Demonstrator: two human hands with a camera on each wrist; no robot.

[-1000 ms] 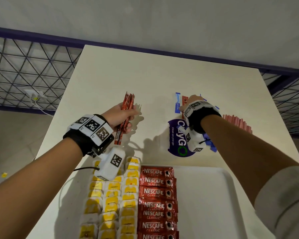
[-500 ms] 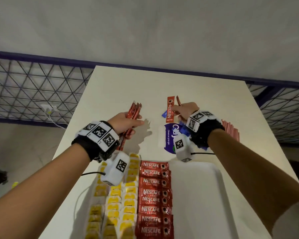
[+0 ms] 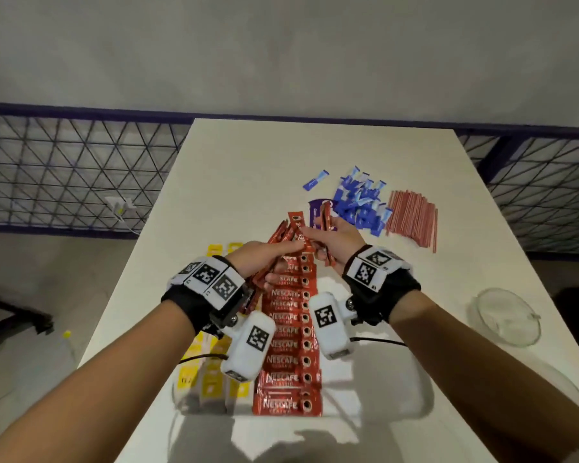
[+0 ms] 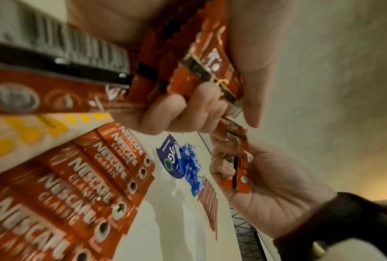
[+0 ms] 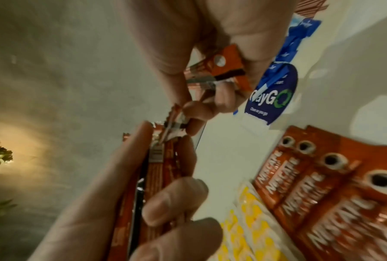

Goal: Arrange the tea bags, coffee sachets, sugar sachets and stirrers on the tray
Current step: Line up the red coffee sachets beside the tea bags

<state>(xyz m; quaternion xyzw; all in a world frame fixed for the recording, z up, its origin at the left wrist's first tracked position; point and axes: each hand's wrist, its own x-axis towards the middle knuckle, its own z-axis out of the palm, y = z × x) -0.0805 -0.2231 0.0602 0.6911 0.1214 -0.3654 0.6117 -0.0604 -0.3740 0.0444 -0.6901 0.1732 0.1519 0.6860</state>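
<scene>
My left hand (image 3: 264, 259) grips a bundle of red coffee sachets (image 3: 281, 233) above the far end of the white tray (image 3: 381, 379). My right hand (image 3: 335, 238) meets it from the right, holding more coffee sachets (image 3: 326, 215) in its palm and pinching one against the bundle. The left wrist view shows my fingers (image 4: 170, 113) curled round the bundle (image 4: 199, 58); the right wrist view shows a sachet (image 5: 223, 65) in my right hand. On the tray lie a column of Nescafe sachets (image 3: 288, 345) and rows of yellow tea bags (image 3: 211, 379). Blue sugar sachets (image 3: 358, 202) and red stirrers (image 3: 411, 218) lie beyond.
A purple round sticker (image 3: 315, 212) sits on the white table (image 3: 248, 168) under the sugar pile. A glass bowl (image 3: 502, 315) stands near the table's right edge. A wire-mesh railing (image 3: 64, 175) runs behind the table on both sides.
My right hand lifted coffee sachets off the table and swung left to meet my left hand. Both hands drew back over the tray's far end.
</scene>
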